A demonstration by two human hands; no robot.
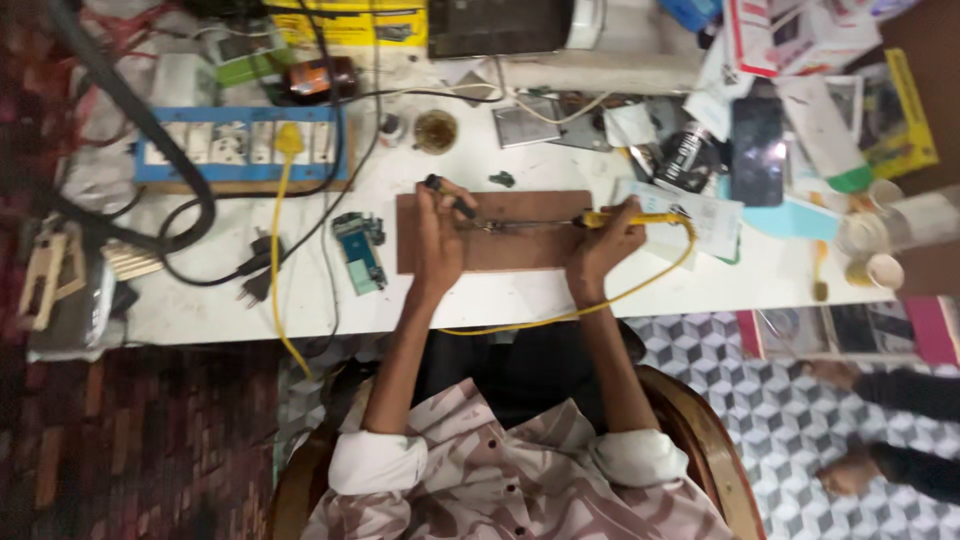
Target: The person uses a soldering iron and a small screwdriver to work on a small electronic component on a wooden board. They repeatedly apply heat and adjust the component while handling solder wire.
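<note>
Head view: the person is sitting at a white workbench (520, 295), both forearms reaching onto a brown work mat (520, 245).

The right hand (605, 240) is gripping a yellow-handled soldering iron (630, 218), fingers wrapped closed around the handle, tip pointing left toward mat centre. Its yellow cord (600, 305) is looping off the bench edge and back round.

The left hand (440, 235) is pinching a slim black-handled tool (450, 198), fingers closed on it, its working end angling right. The two tips are converging on a small metallic workpiece (490, 225) lying on the mat between the hands; too small to identify.

Workpiece is sitting just beyond both grips, held by neither hand, touched only by the tool ends as far as can be told.

Judgement: doing this well probably calls for resting both wrists on the mat and keeping the cord slack.

Nearby: a green circuit board (360, 250) left of the mat, a blue switch board (240, 145) beyond it.
</note>
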